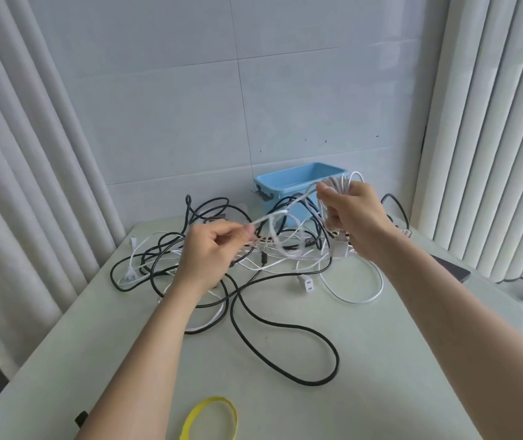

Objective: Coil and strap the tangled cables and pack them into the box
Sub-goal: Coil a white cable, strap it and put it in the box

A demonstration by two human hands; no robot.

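White cable coil (338, 187) in right hand (354, 214), left hand (212, 249) pinching strand (298, 198)

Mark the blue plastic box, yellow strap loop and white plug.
Blue plastic box (268, 207), head view, front wall.
Yellow strap loop (215, 399), head view, top arc.
White plug (308, 284), head view, face.

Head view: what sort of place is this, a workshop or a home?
Likely a plain home or office room: a pale green table strewn with black and white cables stands before a wall of large pale tiles, and long white pleated curtains hang at both sides.
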